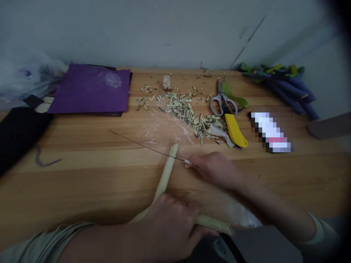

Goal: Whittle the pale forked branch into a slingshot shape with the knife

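My left hand (pixel 172 223) is closed around a pale, peeled forked stick (pixel 165 175). One arm of the stick points away over the table, and another runs out to the right under my fingers. My right hand (pixel 215 168) pinches the whitish end of a thin, dark, wire-like strip (pixel 142 145). The strip crosses the stick close to its far tip and stretches on to the left. A short groove or split shows at that tip. Whether the strip is a wire or a narrow blade, I cannot tell.
Wood shavings (pixel 181 107) lie mid-table with a cork-like piece (pixel 167 83). To their right are scissors (pixel 223 102), a yellow-handled cutter (pixel 235 131) and a blurred-out phone (pixel 271 131). Purple sheets (pixel 90 89), a plastic bag (pixel 27 73) and a blue-grey bundle (pixel 290 87) sit further out.
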A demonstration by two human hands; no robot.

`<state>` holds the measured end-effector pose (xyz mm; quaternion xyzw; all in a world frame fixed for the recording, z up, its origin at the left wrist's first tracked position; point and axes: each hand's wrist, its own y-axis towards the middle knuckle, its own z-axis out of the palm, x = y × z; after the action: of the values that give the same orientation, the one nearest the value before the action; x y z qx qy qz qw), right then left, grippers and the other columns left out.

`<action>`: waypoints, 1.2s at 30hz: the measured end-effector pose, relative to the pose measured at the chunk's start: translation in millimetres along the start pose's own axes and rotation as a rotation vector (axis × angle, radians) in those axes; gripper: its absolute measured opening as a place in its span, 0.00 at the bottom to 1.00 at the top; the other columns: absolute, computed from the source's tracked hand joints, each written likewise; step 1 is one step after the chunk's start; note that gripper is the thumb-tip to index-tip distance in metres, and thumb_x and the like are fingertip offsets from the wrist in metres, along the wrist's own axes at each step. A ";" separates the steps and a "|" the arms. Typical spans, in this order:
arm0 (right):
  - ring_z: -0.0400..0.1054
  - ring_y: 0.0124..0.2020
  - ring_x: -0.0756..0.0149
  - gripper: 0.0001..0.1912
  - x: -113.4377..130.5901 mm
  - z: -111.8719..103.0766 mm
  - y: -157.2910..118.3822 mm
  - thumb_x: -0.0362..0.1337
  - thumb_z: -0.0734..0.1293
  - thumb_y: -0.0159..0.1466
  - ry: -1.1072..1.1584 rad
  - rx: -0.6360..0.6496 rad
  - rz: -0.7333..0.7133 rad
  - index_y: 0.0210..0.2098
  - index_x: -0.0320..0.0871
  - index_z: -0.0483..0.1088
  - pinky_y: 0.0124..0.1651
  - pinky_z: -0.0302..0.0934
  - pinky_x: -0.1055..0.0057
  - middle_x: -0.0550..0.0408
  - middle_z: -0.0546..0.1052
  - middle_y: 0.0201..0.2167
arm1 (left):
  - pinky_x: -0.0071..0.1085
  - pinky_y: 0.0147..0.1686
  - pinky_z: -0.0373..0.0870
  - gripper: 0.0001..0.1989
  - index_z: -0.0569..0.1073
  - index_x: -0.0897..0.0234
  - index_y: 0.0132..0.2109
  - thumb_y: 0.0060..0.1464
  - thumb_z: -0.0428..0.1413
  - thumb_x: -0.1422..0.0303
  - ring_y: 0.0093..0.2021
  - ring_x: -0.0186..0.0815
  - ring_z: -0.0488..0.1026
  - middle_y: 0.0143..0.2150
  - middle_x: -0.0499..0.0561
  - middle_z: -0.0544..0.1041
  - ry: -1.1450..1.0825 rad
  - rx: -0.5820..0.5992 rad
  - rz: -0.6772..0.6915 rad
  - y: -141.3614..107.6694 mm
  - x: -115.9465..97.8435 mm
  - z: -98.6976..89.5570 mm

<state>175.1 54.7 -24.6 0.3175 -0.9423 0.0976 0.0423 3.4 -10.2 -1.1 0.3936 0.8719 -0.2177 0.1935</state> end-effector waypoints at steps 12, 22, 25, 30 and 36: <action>0.63 0.22 0.70 0.16 -38.6 -20.8 -16.8 0.41 0.52 0.65 0.116 0.073 0.024 0.27 0.43 0.65 0.25 0.46 0.73 0.57 0.70 0.19 | 0.32 0.23 0.64 0.20 0.69 0.65 0.32 0.56 0.40 0.56 0.22 0.37 0.71 0.23 0.52 0.74 0.069 -0.053 -0.078 6.9 21.6 -13.9; 0.64 0.19 0.69 0.16 5.0 2.3 -6.2 0.42 0.51 0.65 -0.029 0.001 0.040 0.31 0.43 0.65 0.23 0.39 0.70 0.56 0.73 0.20 | 0.33 0.20 0.63 0.21 0.69 0.66 0.31 0.56 0.41 0.55 0.21 0.39 0.71 0.22 0.52 0.74 0.016 -0.061 0.048 0.1 0.9 7.3; 0.64 0.19 0.69 0.16 2.6 -0.3 -6.6 0.42 0.51 0.65 -0.004 0.008 0.039 0.32 0.43 0.66 0.23 0.40 0.70 0.56 0.73 0.20 | 0.33 0.20 0.63 0.22 0.68 0.65 0.30 0.56 0.40 0.54 0.21 0.38 0.71 0.21 0.52 0.74 0.023 -0.065 0.043 1.0 2.4 6.1; 0.65 0.25 0.69 0.18 -12.6 -15.7 -8.4 0.42 0.50 0.66 0.143 0.098 -0.015 0.31 0.43 0.66 0.26 0.44 0.72 0.55 0.74 0.24 | 0.34 0.20 0.63 0.23 0.69 0.65 0.31 0.55 0.39 0.52 0.21 0.39 0.70 0.22 0.53 0.74 0.074 -0.073 0.059 2.7 0.1 2.7; 0.64 0.21 0.69 0.17 -7.8 -11.3 -8.6 0.43 0.50 0.66 0.065 0.082 0.001 0.32 0.43 0.65 0.24 0.42 0.71 0.55 0.73 0.21 | 0.37 0.22 0.66 0.22 0.69 0.66 0.33 0.55 0.40 0.53 0.22 0.41 0.71 0.23 0.55 0.74 0.094 -0.070 0.016 4.2 0.0 3.8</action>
<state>186.8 54.9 -13.3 0.3152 -0.9357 0.1466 0.0598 7.2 -9.7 -5.2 0.4034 0.8839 -0.1668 0.1675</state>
